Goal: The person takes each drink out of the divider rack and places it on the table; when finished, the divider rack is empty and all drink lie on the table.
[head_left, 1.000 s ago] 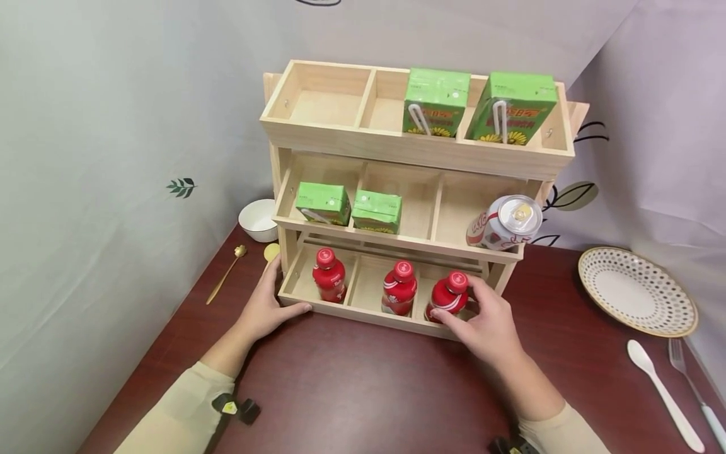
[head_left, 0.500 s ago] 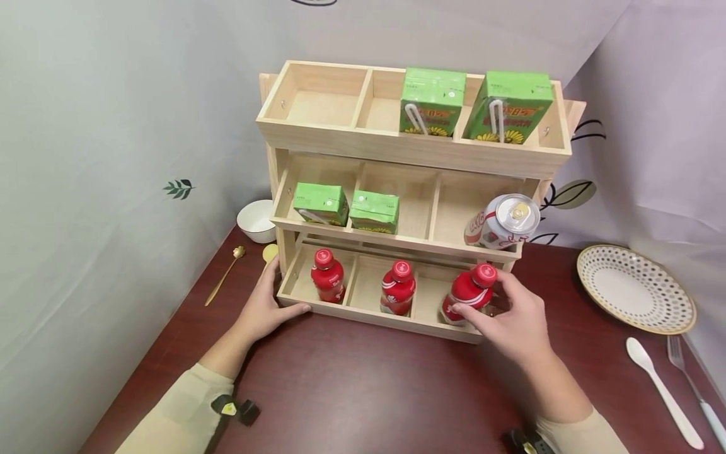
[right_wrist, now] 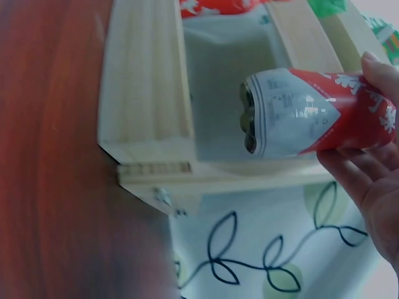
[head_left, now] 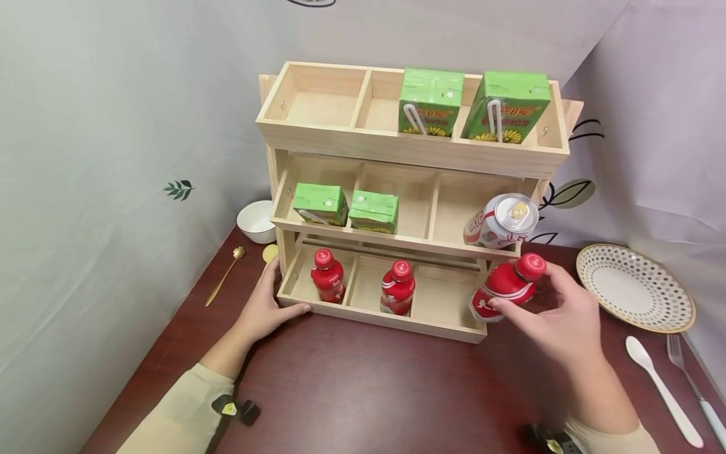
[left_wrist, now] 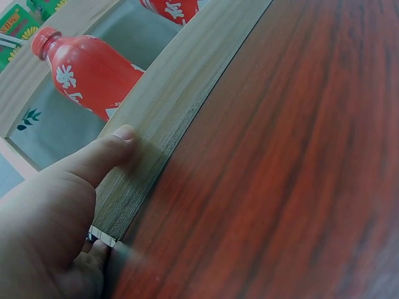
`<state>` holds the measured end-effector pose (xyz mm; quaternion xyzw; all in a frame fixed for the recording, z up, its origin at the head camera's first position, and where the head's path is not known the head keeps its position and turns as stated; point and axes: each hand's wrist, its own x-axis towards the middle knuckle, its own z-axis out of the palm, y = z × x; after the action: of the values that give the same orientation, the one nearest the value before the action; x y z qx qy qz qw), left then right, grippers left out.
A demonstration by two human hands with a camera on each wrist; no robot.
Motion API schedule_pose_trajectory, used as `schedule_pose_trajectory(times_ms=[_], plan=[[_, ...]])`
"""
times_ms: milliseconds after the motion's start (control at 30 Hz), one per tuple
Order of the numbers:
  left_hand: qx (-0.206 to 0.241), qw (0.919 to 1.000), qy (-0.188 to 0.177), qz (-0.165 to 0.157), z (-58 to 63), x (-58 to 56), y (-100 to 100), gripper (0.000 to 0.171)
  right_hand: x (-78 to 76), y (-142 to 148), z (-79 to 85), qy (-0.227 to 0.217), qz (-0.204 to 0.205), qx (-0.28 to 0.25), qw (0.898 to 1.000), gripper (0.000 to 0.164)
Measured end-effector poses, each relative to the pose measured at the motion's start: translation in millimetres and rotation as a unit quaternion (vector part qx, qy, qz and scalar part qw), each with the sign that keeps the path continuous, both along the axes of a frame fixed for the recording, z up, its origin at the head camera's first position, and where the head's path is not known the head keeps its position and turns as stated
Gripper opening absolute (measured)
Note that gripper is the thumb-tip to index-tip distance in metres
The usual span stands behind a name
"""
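My right hand [head_left: 567, 321] grips a red-capped drink bottle [head_left: 505, 289], tilted, at the right end of the wooden rack's bottom tier. In the right wrist view the bottle [right_wrist: 312, 112] shows its base, with fingers and thumb round its red label. My left hand [head_left: 263, 306] holds the left corner of the three-tier wooden rack [head_left: 363, 142], thumb along the front board and fingers round the side. Two more red bottles stand in the bottom tier, one [head_left: 328, 277] in the left compartment and another [head_left: 398, 289] in the middle one.
Green drink cartons [head_left: 432, 101] stand on the upper two tiers, and a silver can [head_left: 501, 221] leans at the middle tier's right. A dotted plate [head_left: 629, 290], white spoon [head_left: 660, 391] and fork [head_left: 694, 388] lie to the right. A white bowl [head_left: 256, 222] and golden spoon [head_left: 225, 276] are left.
My right hand has lifted the bottle out of the right compartment and carried it rightward, tilting it. My left hand has stayed at the rack's corner.
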<state>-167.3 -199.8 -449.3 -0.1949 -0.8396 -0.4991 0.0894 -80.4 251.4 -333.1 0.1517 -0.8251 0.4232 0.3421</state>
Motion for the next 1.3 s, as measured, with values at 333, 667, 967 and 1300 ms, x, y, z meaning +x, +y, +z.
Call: schedule_pose_trajectory(times_ms=[333, 667, 967, 1300], plan=[[-0.005, 1.0, 0.004, 0.003, -0.7, 0.0, 0, 0.111, 0.3, 39, -0.1, -0.006, -0.013, -0.048, 0.999, 0.07], [-0.004, 1.0, 0.001, 0.004, -0.6, -0.4, 1, 0.111, -22.2, 78, -33.1, -0.068, -0.127, -0.049, 0.988, 0.07], [-0.012, 0.9999, 0.004, 0.008, 1.4, 0.3, 1, 0.111, -34.9, 88, -60.2, -0.147, -0.189, -0.014, 0.971, 0.067], [-0.005, 1.0, 0.002, 0.001, -0.1, -1.2, -1, 0.111, -41.2, 89, -78.6, -0.199, -0.2, 0.013, 0.959, 0.071]])
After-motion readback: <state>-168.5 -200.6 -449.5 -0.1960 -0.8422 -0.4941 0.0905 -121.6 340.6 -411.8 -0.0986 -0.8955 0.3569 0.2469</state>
